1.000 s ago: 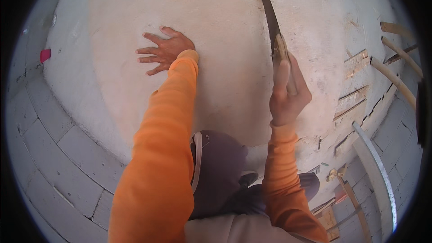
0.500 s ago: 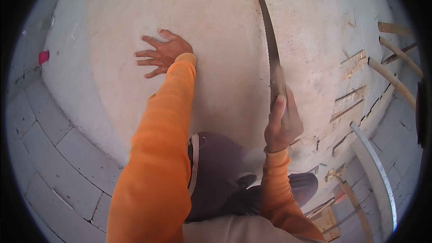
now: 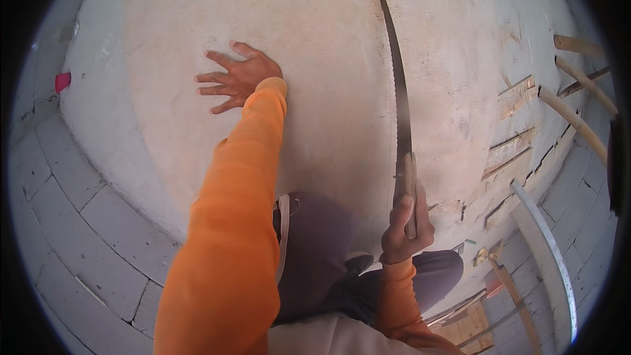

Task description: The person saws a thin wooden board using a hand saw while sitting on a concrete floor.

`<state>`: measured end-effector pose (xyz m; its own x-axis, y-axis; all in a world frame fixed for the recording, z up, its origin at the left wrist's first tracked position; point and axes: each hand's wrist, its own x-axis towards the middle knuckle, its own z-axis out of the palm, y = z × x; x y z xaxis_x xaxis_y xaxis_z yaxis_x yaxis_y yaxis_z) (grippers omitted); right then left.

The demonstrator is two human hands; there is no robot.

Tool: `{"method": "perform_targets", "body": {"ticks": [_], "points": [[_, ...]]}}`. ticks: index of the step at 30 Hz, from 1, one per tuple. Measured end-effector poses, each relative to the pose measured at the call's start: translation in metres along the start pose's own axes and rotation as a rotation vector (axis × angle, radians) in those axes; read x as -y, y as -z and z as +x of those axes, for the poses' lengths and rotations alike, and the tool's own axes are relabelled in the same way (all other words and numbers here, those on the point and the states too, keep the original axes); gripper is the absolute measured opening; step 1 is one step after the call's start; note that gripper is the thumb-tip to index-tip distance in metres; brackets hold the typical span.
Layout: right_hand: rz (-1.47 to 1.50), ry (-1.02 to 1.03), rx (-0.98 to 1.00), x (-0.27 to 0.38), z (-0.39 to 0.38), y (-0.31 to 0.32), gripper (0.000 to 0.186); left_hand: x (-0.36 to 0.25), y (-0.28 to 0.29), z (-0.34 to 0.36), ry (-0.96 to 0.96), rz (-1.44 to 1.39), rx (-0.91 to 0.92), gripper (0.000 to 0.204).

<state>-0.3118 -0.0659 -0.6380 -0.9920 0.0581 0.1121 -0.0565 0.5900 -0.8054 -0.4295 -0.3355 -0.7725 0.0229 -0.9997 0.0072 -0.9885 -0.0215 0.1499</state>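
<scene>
A large pale board (image 3: 322,79) with a stained, dusty surface spreads out in front of me. My left hand (image 3: 244,77) lies flat on it with the fingers spread and holds nothing. Right of centre, a handsaw (image 3: 401,102) stands in a long straight cut, its toothed edge facing left and its tip at the far end of the picture. My right hand (image 3: 407,231) is wrapped round the saw's wooden handle, close to the board's near side. How deep the blade sits cannot be made out.
Grey block paving (image 3: 92,250) lies at the left, with a small pink object (image 3: 63,82) beyond the board's left edge. Wooden poles (image 3: 573,121) stick out at the far right. A metal-edged plank (image 3: 549,250) leans at the lower right, near wooden strips (image 3: 516,296).
My right hand has drawn the saw back toward me along the cut, and the blade's tip has come nearer. My left hand has stayed in place on the board.
</scene>
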Motion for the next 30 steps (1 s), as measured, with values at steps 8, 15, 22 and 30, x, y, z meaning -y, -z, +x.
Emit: {"method": "perform_targets", "body": {"ticks": [8, 15, 22, 30], "points": [[0.176, -0.094, -0.019, 0.002, 0.087, -0.058, 0.03, -0.001, 0.002, 0.0, 0.004, -0.016, 0.012, 0.066], [-0.049, -0.161, 0.028, -0.003, -0.019, 0.008, 0.031, 0.0, 0.002, 0.0, -0.009, -0.017, -0.008, 0.066], [0.182, 0.011, -0.016, -0.005, 0.121, -0.083, 0.03, -0.001, 0.004, 0.0, 0.007, -0.022, 0.01, 0.066], [0.021, -0.114, 0.042, -0.003, 0.015, -0.017, 0.033, 0.0, 0.003, 0.0, 0.009, -0.014, 0.027, 0.066]]}}
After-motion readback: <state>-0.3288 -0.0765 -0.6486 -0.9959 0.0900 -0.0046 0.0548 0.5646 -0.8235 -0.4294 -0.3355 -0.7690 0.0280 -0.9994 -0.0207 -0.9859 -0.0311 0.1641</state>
